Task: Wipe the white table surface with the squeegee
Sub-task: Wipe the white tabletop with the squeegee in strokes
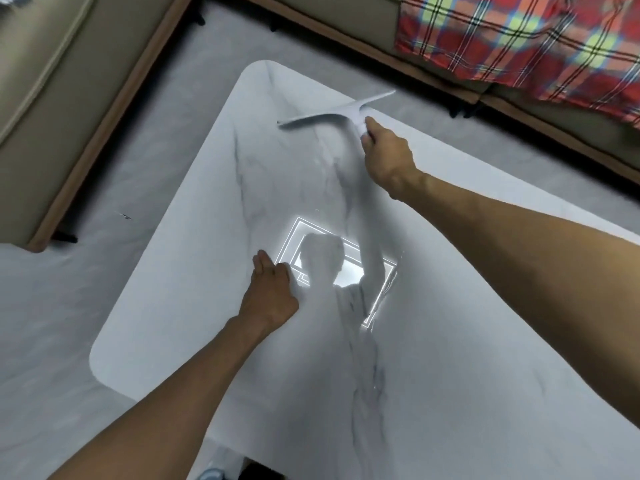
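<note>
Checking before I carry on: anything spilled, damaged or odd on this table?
Nothing stands out. The bright rectangle on the white table is only a reflected light; the right hand grips the squeegee, the left hand rests flat.

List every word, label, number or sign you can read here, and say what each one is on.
No text can be read: the squeegee, the white table, the plaid blanket and the sofa show no lettering.
</note>
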The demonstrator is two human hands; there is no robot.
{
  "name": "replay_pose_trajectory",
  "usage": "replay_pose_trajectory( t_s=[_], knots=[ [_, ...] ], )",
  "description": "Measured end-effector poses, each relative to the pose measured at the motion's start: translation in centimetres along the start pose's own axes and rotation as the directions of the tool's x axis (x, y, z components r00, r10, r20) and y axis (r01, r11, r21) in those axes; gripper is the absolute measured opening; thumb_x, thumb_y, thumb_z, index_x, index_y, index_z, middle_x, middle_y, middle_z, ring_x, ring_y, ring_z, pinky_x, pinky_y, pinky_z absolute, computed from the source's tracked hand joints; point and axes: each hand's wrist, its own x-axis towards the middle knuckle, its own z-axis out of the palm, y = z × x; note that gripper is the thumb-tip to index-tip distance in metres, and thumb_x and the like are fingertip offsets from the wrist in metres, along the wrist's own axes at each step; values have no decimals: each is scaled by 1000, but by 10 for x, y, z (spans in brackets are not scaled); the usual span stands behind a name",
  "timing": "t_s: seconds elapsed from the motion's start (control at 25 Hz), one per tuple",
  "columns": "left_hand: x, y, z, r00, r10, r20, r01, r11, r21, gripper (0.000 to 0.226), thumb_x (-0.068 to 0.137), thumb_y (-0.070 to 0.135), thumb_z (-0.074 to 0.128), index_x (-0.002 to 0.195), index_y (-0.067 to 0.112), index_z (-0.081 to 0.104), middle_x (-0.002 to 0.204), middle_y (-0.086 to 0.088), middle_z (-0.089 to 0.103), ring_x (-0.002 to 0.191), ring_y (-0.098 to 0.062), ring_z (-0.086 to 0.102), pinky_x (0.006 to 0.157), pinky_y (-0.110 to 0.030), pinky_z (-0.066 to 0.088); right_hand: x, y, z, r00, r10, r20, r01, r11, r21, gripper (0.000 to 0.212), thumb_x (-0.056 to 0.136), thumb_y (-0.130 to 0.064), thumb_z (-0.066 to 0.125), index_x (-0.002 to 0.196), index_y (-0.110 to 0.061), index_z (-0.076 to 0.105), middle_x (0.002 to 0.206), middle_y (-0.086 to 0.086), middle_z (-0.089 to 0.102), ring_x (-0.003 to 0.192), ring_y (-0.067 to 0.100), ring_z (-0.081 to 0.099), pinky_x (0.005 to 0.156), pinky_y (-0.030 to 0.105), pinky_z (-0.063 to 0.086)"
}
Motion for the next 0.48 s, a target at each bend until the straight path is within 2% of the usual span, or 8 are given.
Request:
replay_pose_trajectory(
  t_s=[0.08, 0.16, 0.28, 0.48],
  knots=[
    [-2, 1, -1, 1000, -11, -2, 11, 1000, -11, 35, 82, 4, 44, 117, 3, 42, 158, -28, -9, 149, -36, -7, 118, -44, 23, -17, 9, 11, 996, -81, 30, 83, 991, -107, 40, 101, -27, 29, 139, -21, 39, 119, 17, 62, 106, 45, 54, 82, 43, 46],
    [-4, 4, -4, 1000, -16, 7, 16, 1000, -15, 33, 82, 4, 44, 115, 3, 42, 158, -28, -10, 149, -36, -9, 118, -44, 21, -46, 36, 9, 986, -140, 93, 154, 974, -167, 42, 101, -34, 28, 142, -31, 35, 112, 20, 65, 99, 45, 57, 85, 45, 48],
    [-5, 7, -6, 1000, -27, 15, 27, 1000, -6, 32, 82, 5, 45, 114, 3, 43, 157, -28, -12, 149, -37, -11, 120, -44, 17, -98, 96, -11, 964, -172, 201, 219, 944, -245, 43, 101, -41, 26, 144, -43, 28, 101, 15, 69, 90, 40, 62, 77, 42, 51],
    [-5, 9, -7, 999, -42, 27, 41, 999, 10, 39, 83, 7, 42, 122, 4, 41, 157, -29, -13, 148, -38, -12, 121, -45, 15, -188, 191, -68, 960, -9, 280, 135, 890, -435, 47, 100, -37, 28, 146, -49, 21, 87, 0, 64, 78, 27, 60, 67, 35, 47]
  ],
)
